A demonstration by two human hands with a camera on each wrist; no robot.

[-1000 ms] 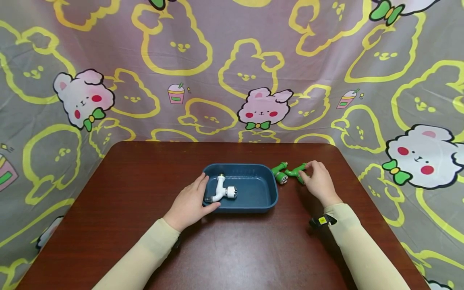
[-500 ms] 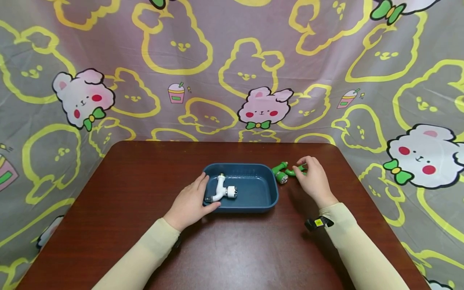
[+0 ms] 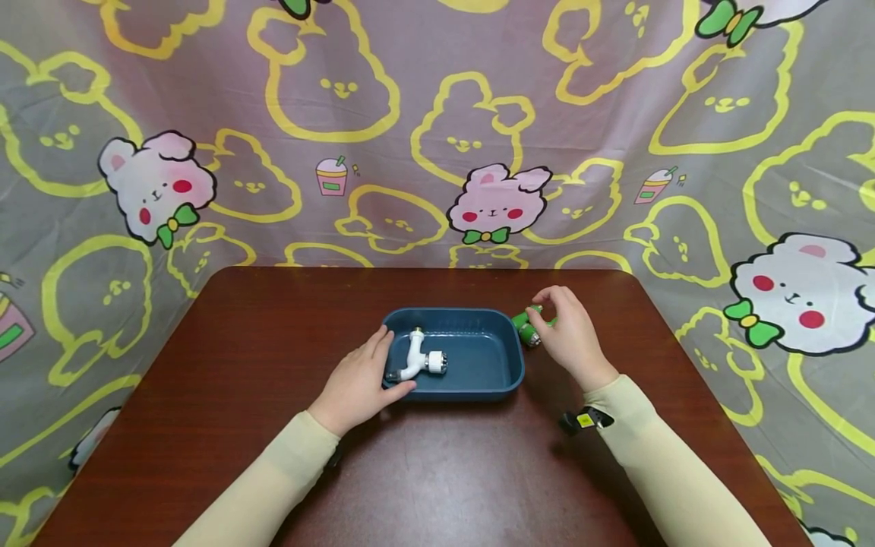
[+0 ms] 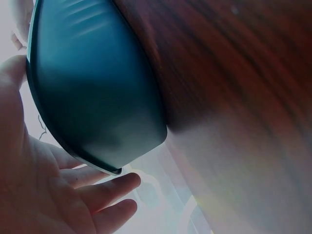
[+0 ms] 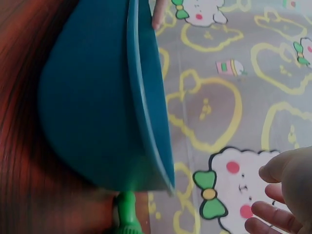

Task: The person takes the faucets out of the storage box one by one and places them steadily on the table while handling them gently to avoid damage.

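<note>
A white tap (image 3: 414, 358) with a chrome-ended handle lies in the left half of a dark blue plastic basin (image 3: 472, 396). My left hand (image 3: 357, 382) rests on the basin's left end, fingers along its rim and thumb at the front edge; the left wrist view shows these fingers (image 4: 105, 192) fairly straight. Beyond the basin's right end lies a green tap (image 3: 528, 328), partly covered by my right hand (image 3: 576, 338). A bit of green shows just behind that hand. In the right wrist view the right hand (image 5: 287, 197) has thumb and fingers apart, holding nothing.
The basin stands on a dark red-brown wooden table (image 3: 273, 334). A curtain (image 3: 383, 152) printed with cartoon rabbits hangs behind the table and along both sides.
My right hand has moved left, from the farther green tap toward the basin, and now covers most of that tap. The left hand, basin and white tap have stayed put.
</note>
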